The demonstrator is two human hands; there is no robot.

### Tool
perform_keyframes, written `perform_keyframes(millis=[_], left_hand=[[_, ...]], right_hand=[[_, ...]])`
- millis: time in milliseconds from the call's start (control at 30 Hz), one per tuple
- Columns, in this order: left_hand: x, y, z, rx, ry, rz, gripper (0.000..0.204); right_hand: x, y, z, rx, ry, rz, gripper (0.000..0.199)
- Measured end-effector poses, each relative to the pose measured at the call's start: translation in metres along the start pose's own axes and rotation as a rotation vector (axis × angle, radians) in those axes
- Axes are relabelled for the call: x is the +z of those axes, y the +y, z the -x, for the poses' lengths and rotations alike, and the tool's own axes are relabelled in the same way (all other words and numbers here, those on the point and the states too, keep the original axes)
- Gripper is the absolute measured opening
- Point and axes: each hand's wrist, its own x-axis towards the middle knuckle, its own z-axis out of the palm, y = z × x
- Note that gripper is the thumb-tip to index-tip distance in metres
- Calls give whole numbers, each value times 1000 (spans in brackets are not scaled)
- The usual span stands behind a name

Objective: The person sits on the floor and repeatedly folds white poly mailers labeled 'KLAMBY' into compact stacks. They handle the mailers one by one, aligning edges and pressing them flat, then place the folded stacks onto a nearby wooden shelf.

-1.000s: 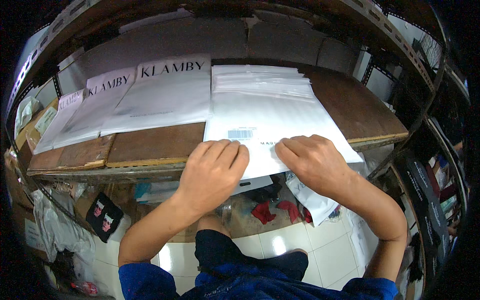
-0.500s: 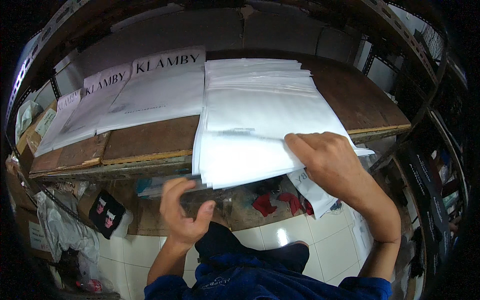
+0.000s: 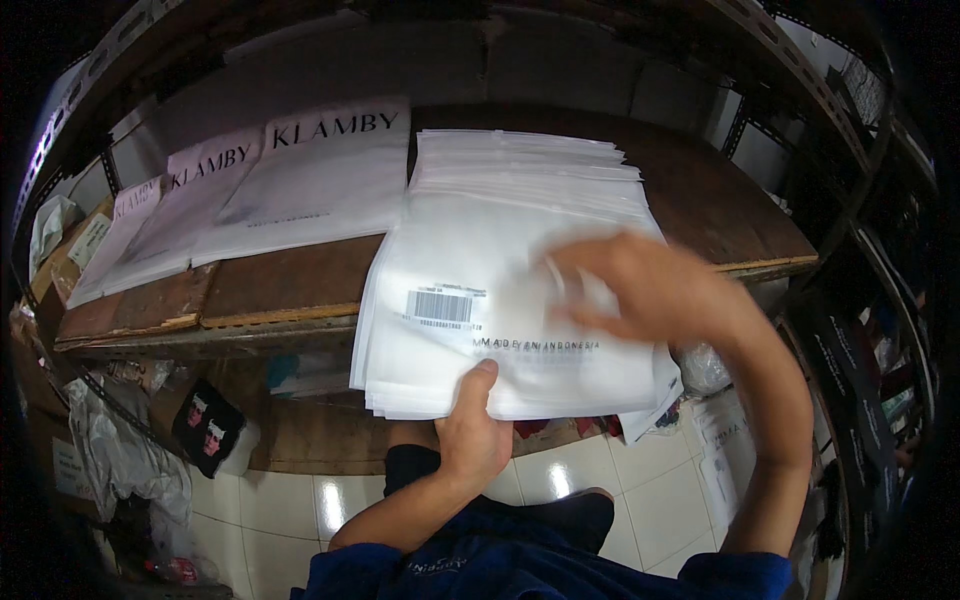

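Observation:
A thick stack of white plastic packaging bags (image 3: 480, 230) lies on the brown wooden shelf, its near end jutting out over the front edge. A barcode label and a line of dark print show on the top bag. My left hand (image 3: 475, 435) is closed on the stack's near edge, thumb on top and fingers hidden underneath. Above the right part of the stack, my right hand (image 3: 625, 285) is smeared by motion. Whether its fingers touch or hold a bag cannot be made out.
Flat piles of pinkish-white printed bags (image 3: 310, 180) lie along the shelf to the left. Below hang crumpled clear plastic (image 3: 120, 440) and a black item with pink figures (image 3: 210, 430). Metal shelf posts stand at both sides; dark boxes (image 3: 850, 370) sit at right.
My left hand has moved right and taken hold of the stack's near edge. The stack's near end has shifted toward me, exposing the barcode. My right hand has lifted off the edge.

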Motion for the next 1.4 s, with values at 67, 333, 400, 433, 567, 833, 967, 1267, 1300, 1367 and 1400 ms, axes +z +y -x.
perform_keyframes(millis=[67,333,400,433,567,833,967,1267,1300,1367,1400], left_hand=[[8,-5,3,5,33,31,41],[-21,9,-3,253,-79,-530,24],[-19,15,-3,422,-189,-743,22],[-18,19,-4,453,-227,-810,22],[-14,28,-8,585,-406,-927,21],[-20,64,-10,289,-516,-852,22],[-25,60,-14,231,-588,-806,23],[-7,93,-28,179,-609,-682,31],[-7,102,-30,230,-588,-811,35],[-7,127,-35,227,-534,-833,38],[-9,137,-39,233,-488,-862,39]], right_hand=[[-7,46,-29,29,106,255,59],[-8,70,-128,177,-245,576,89],[-4,95,-141,224,-202,590,92],[4,113,-146,234,-74,619,91],[-13,152,-153,466,-73,294,89],[-27,196,-178,571,-459,-9,88],[-42,164,-156,636,-405,5,88],[-51,177,-152,568,7,15,81],[-55,182,-161,523,18,-106,84],[-55,180,-193,486,106,-19,83],[-56,174,-211,467,153,26,82]])
